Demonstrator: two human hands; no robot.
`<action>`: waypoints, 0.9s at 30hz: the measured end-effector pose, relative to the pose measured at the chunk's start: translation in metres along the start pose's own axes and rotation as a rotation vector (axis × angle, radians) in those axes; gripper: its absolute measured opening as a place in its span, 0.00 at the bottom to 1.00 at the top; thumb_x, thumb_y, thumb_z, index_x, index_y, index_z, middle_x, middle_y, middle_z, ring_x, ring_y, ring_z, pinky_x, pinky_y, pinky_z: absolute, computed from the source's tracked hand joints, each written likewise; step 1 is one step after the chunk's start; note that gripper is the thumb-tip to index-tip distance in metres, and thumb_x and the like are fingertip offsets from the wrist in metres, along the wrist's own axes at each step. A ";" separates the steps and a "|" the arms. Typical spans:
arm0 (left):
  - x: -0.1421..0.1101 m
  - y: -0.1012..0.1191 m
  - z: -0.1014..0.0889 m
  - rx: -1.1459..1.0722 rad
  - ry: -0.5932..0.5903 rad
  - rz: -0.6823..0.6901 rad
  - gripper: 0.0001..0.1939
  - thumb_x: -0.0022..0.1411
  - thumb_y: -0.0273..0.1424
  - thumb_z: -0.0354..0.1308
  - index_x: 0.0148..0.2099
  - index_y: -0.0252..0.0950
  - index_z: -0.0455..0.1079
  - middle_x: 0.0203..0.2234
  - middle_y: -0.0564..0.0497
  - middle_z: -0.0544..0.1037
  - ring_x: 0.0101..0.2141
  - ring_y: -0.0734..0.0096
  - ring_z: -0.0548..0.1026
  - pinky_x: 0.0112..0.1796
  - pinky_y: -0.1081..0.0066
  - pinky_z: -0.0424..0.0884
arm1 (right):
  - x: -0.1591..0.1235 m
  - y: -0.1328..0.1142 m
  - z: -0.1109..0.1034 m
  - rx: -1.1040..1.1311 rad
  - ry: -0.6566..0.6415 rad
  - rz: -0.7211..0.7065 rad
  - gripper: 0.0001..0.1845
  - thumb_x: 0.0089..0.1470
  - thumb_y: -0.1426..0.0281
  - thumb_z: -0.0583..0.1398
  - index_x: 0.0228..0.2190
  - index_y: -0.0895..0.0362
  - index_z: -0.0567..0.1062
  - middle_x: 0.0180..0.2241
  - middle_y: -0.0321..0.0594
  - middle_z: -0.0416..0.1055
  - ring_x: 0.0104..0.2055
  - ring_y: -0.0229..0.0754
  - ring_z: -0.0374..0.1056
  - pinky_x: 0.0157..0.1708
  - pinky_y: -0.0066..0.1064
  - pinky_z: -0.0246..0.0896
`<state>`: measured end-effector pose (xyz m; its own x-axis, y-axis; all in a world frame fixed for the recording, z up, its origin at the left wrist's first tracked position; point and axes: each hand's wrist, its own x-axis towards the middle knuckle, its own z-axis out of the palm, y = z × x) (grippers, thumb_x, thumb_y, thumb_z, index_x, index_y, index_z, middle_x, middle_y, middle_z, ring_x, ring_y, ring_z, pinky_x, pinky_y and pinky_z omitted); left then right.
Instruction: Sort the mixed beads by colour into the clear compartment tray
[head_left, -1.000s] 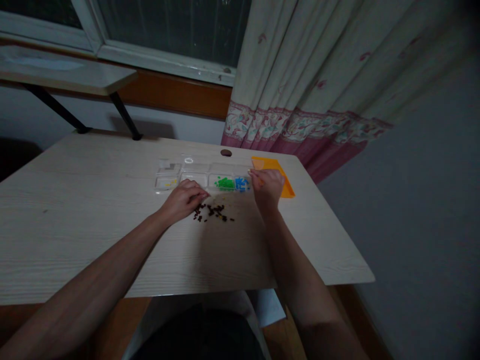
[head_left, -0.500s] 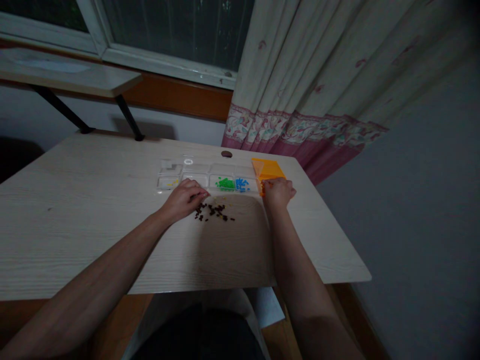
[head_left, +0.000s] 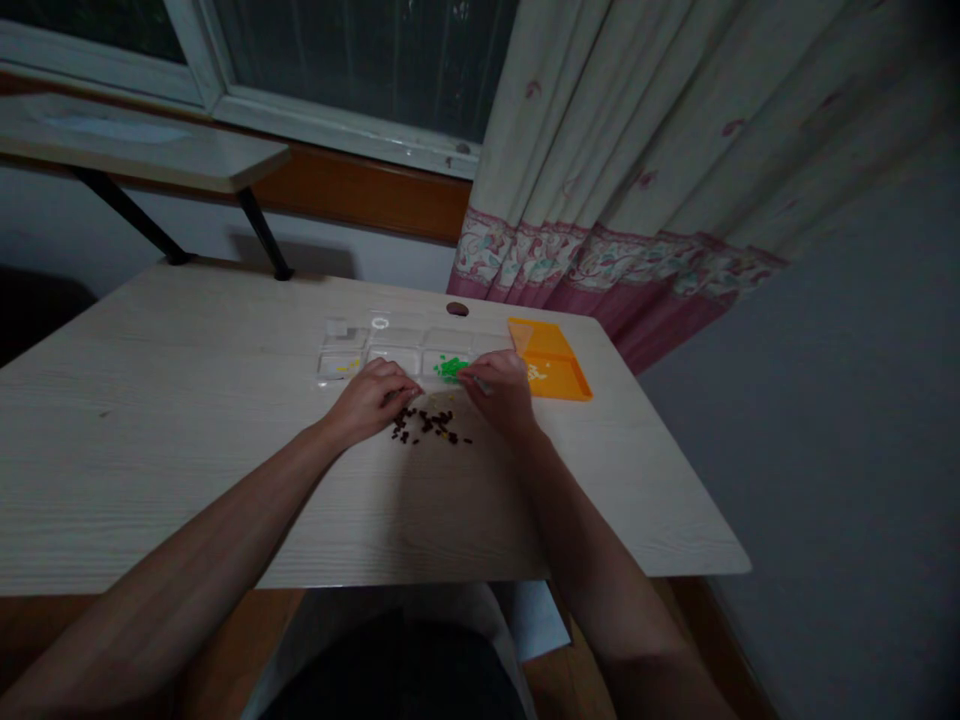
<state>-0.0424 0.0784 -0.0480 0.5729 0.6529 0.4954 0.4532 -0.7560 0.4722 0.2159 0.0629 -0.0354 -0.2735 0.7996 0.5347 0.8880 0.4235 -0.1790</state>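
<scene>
My left hand (head_left: 375, 400) rests at the front edge of the clear divided box (head_left: 395, 358), thumb and fingertips pressed together; whatever they hold is too small to make out. Just below its fingertips lies a loose pile of small dark brown pieces (head_left: 435, 424) with a few yellow ones among them. Over the right part of the box is my right hand (head_left: 501, 388), fingers pinched beside the green pieces (head_left: 451, 369). It covers the compartment with the blue pieces. Anything in its fingertips is hidden. Yellow pieces (head_left: 350, 366) lie in the left compartment.
An orange tray (head_left: 568, 378) holding several pale pieces stands at the box's right end. Behind are a round hole (head_left: 457, 309) in the table (head_left: 225, 450), a curtain (head_left: 570, 240) and a window. A raised shelf (head_left: 225, 170) stands at the back left.
My right hand went from beside the orange tray's left edge onto the tray, then back left to the green pieces, uncovering the tray's pale pieces. My left hand has stayed in place.
</scene>
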 end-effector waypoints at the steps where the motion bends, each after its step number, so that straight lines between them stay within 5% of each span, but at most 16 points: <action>1: 0.000 0.000 0.000 0.003 -0.002 -0.001 0.14 0.69 0.35 0.52 0.43 0.37 0.78 0.32 0.47 0.75 0.37 0.64 0.70 0.42 0.62 0.65 | 0.000 -0.007 0.004 0.007 -0.057 -0.037 0.09 0.60 0.63 0.61 0.37 0.49 0.82 0.38 0.38 0.75 0.45 0.45 0.63 0.46 0.37 0.51; 6: 0.000 0.001 0.000 0.008 -0.002 -0.008 0.14 0.69 0.36 0.52 0.43 0.38 0.78 0.32 0.47 0.75 0.37 0.65 0.70 0.43 0.62 0.66 | 0.000 -0.023 0.010 -0.013 -0.216 -0.096 0.07 0.59 0.64 0.62 0.37 0.48 0.82 0.39 0.38 0.75 0.46 0.46 0.62 0.45 0.37 0.48; 15: 0.000 0.002 0.000 0.013 -0.009 -0.004 0.13 0.69 0.35 0.52 0.44 0.38 0.78 0.31 0.48 0.75 0.36 0.65 0.69 0.43 0.62 0.66 | 0.002 -0.033 0.007 -0.020 -0.295 -0.128 0.08 0.60 0.65 0.61 0.34 0.51 0.82 0.39 0.40 0.75 0.46 0.46 0.62 0.47 0.37 0.48; 27: 0.000 0.006 0.003 0.043 -0.094 0.065 0.14 0.69 0.30 0.52 0.51 0.41 0.75 0.37 0.47 0.73 0.42 0.63 0.68 0.46 0.61 0.64 | 0.003 -0.016 0.001 0.029 -0.045 0.064 0.10 0.61 0.62 0.60 0.34 0.49 0.82 0.37 0.37 0.75 0.45 0.44 0.62 0.47 0.36 0.49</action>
<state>-0.0377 0.0735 -0.0473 0.6625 0.5971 0.4523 0.4412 -0.7990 0.4086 0.2007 0.0585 -0.0318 -0.2334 0.8436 0.4836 0.8935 0.3823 -0.2356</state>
